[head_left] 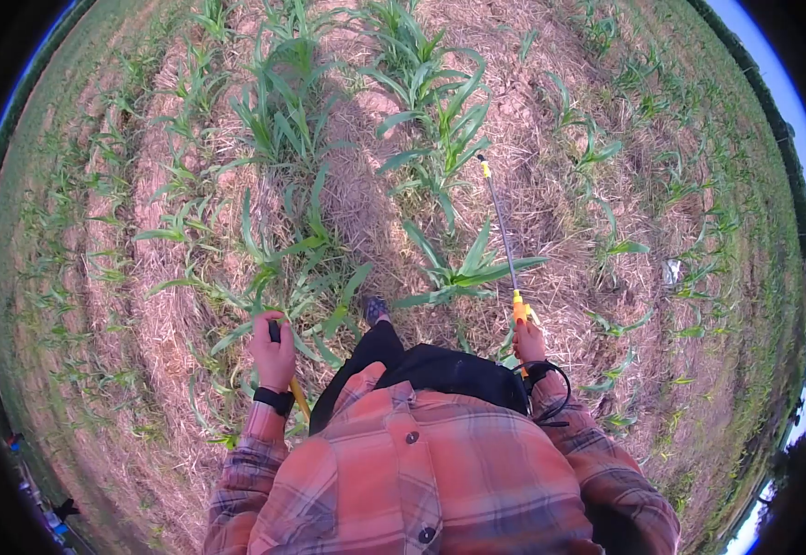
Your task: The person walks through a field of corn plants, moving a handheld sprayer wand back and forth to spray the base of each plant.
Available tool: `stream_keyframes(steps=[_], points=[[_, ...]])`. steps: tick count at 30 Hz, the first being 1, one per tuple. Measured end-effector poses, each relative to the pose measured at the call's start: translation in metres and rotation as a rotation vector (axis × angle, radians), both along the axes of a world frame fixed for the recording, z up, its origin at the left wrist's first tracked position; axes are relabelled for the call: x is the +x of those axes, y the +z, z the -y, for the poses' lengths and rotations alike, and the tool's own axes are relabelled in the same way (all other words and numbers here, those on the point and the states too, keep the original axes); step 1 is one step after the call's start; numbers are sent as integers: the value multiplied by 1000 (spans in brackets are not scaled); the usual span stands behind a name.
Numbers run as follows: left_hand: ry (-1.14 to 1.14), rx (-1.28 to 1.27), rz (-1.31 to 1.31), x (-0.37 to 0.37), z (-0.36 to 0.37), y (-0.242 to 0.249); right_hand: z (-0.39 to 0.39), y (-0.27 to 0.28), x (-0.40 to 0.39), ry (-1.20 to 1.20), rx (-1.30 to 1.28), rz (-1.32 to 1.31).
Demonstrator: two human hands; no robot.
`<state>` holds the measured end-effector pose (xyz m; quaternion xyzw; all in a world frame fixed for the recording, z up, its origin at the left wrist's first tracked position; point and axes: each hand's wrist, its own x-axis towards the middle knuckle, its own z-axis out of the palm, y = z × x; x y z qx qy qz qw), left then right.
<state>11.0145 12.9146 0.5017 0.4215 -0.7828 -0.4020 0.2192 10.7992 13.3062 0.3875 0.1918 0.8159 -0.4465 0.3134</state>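
My right hand (529, 341) is closed around the yellow handle of a spray wand (506, 231). Its thin metal tube points forward over the ground, ending in a yellow and black nozzle beside a leafy green plant (463, 270). On the other side, my left hand (273, 351) wraps round the black grip of a yellow lever (300, 400), which runs back along my side. Both wrists wear black bands, and a black cord loops from the right one. Where the lever leads is hidden behind my body.
Rows of young maize-like plants (283, 116) run forward on both sides, with straw-covered soil (366, 176) between them. My shoe (376, 310) is between two rows. Trees and sky edge the field at right; several small objects are at the far lower left.
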Motion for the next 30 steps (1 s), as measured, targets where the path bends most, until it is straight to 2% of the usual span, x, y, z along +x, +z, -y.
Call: stream_keyframes(steps=[4, 6, 9, 12, 15, 18, 24, 26, 28, 30], points=[[19, 18, -75, -23, 29, 12, 53, 11, -19, 183, 33, -7], [27, 21, -63, -24, 45, 11, 74, 0, -28, 445, 28, -103], [41, 59, -58, -28, 67, 11, 110, -6, -39, 598, 29, -133], [73, 104, -67, -30, 77, 14, 149, 20, -45, 731, 43, -70], [110, 98, -62, -33, 91, 14, 180, 25, -60, 983, 37, -76], [136, 110, -35, -37, 104, 11, 207, 34, -70, 1005, -70, -40], [200, 19, -49, -67, 135, 15, 247, 22, -108, 1021, -64, -78], [217, 12, 7, -83, 151, 15, 256, 1, -131, 992, -47, -99], [221, -14, -45, -112, 163, 22, 265, -11, -155, 929, -21, -124], [225, 54, 0, -135, 177, 23, 273, -11, -181, 865, 10, -147]])
